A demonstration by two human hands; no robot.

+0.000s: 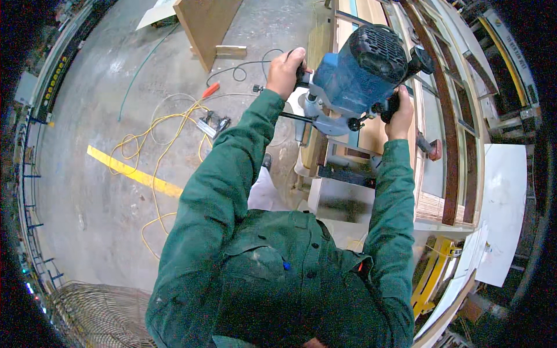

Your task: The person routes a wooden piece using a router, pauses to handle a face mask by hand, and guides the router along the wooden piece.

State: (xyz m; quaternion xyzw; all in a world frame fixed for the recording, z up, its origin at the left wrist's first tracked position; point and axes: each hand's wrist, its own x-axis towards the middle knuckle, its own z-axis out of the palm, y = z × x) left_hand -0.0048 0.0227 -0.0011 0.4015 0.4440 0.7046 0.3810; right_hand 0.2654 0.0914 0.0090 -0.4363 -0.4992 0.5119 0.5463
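A blue plunge router [342, 78] with a black vented top is held out in front of me over the workbench. My left hand [284, 72] is wrapped round its left side handle. On the opposite side, my right hand [399, 113] grips the black right handle. A dark rod [296, 116] sticks out from the router's base toward the left. Beneath it lie pale wooden boards [371, 136], partly covered by the tool. The cutting bit is hidden, so I cannot tell whether it touches the wood.
Right of the boards stands a long wooden frame [451, 174], with a red-and-black clamp [430, 148] beside it. Yellow cord [154, 174] and a red connector [211, 89] lie on the concrete floor at left. A wooden panel [203, 29] stands beyond. A wire fan guard [98, 313] is at lower left.
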